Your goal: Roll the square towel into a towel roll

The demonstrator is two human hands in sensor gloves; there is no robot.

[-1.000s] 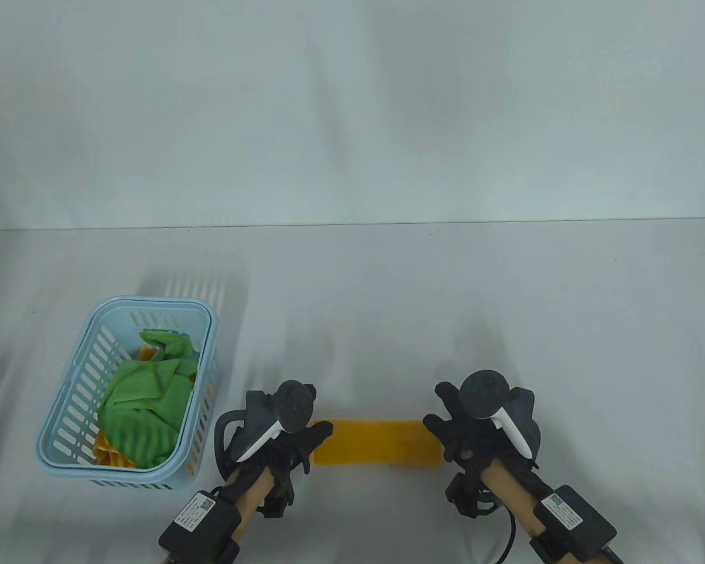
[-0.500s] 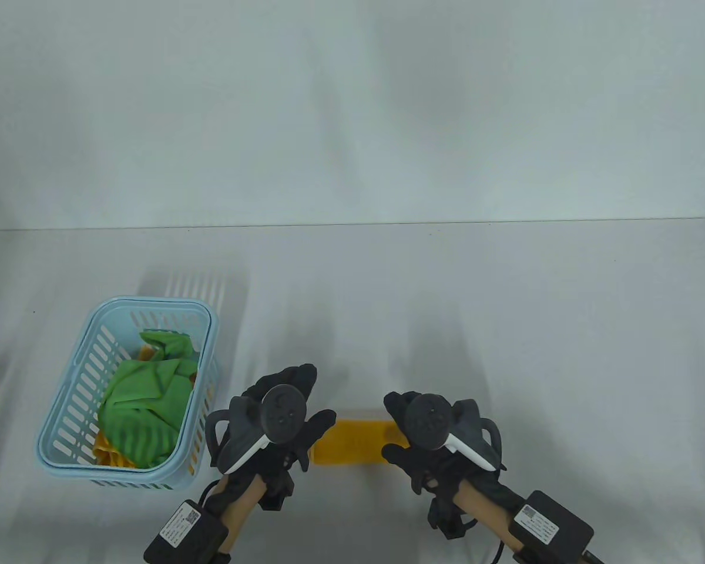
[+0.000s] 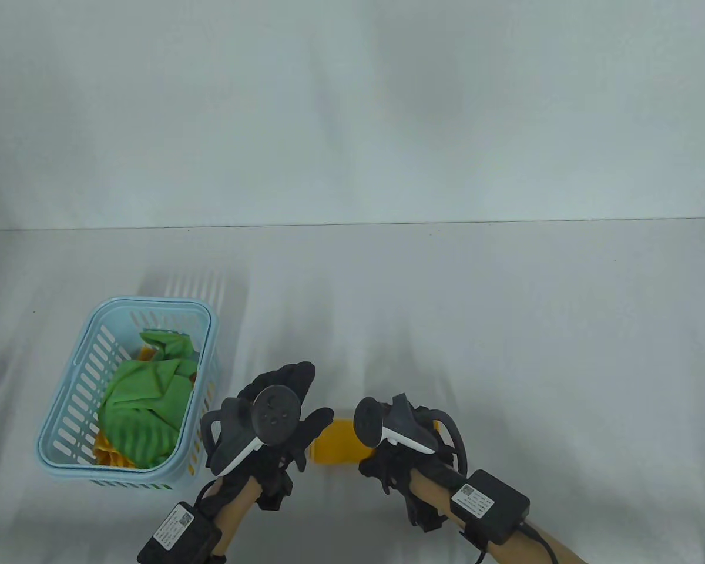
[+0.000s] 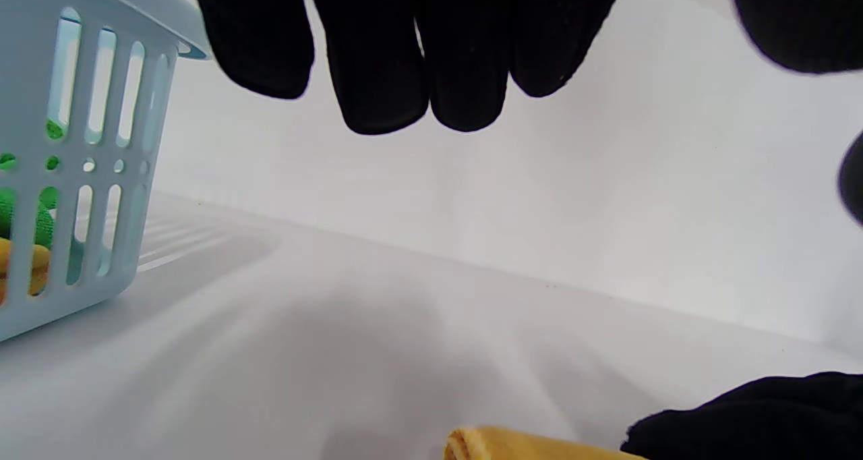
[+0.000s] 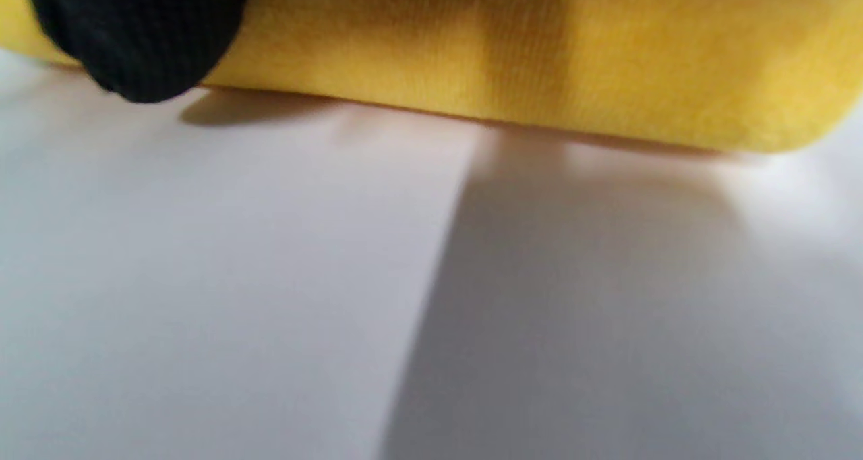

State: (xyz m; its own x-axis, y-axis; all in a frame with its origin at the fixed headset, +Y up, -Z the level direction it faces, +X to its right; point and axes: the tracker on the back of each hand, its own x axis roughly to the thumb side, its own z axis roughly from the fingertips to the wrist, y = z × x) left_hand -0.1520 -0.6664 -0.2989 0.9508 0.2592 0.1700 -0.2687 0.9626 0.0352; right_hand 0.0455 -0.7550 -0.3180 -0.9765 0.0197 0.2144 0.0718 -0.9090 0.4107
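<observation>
While the left hand hovers with straight fingers, the right hand grips the yellow towel on the desk.

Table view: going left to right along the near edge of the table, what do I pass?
Blue basket holding green cloth → left hand → yellow towel → right hand.

towel: yellow, rolled from its right end, flat on the table, only a short strip showing
</observation>
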